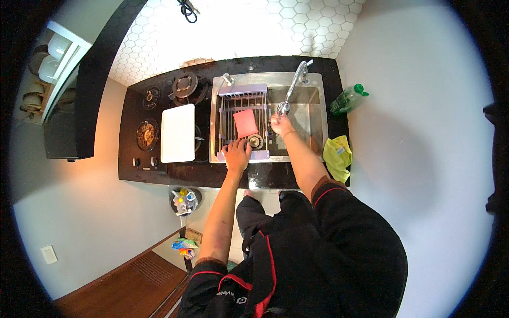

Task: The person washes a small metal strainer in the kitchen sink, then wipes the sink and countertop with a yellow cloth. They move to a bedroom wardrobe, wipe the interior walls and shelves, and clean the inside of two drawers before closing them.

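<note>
My left hand [237, 155] rests on the near edge of a lilac-framed wire rack [259, 155] set in the left side of the steel sink. Its fingers are spread, with nothing held. A flat pink square [245, 123], perhaps a cloth, lies in the rack, beside a round drain strainer [255, 141]. Over the sink's right side, my right hand [282, 125] is closed at the shiny round head [283, 108] of the chrome faucet [295, 85]. The hand partly hides its lower end, and I cannot see whether water runs.
A white tray [178, 132] covers part of the black gas stove [148, 133] on the left. Right of the sink stand a green bottle [347, 99] and a yellow-green cloth [338, 158] hanging over the counter edge. A filled bin [185, 202] sits on the floor.
</note>
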Available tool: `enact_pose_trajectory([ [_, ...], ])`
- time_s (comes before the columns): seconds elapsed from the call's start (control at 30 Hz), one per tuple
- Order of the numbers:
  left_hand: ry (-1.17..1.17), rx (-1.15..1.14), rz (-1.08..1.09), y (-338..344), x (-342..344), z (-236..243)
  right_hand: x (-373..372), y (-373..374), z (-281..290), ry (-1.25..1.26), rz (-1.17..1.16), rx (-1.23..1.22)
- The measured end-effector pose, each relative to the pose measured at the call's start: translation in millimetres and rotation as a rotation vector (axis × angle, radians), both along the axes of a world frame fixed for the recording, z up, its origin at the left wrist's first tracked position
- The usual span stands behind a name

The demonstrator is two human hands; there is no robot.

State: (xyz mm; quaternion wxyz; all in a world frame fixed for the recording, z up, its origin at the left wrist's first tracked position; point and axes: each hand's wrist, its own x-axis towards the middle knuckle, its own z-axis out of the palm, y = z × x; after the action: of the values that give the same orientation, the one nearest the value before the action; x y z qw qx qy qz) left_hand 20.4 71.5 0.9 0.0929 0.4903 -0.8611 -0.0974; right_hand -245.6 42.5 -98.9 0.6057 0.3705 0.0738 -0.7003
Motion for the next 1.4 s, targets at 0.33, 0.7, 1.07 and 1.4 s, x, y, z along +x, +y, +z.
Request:
enact_pose_trajectory([
  [0.33, 0.010, -0.070, 0.012, 2.0, -5.3, 8.1, 3.1, -6.3, -3.1, 0.287, -0.120, 0.307],
  [0.7, 0.029, -0.059, 0.002, 1.3, -2.7, 4.8, 15.1, 28.6, -8.3, 1.059, 0.379, 0.547],
  [1.07, 0.344, 0.106, 0.043, 26.0, -68.0, 47.1, -13.9, 132.7, 77.5, 2.194, 0.809, 0.640],
  [1.4, 0.728, 0.141, -0.298, 59.9, -160.6, 119.2, -6.4, 206.5, 176.6, 2.488, 0.621, 0.544],
])
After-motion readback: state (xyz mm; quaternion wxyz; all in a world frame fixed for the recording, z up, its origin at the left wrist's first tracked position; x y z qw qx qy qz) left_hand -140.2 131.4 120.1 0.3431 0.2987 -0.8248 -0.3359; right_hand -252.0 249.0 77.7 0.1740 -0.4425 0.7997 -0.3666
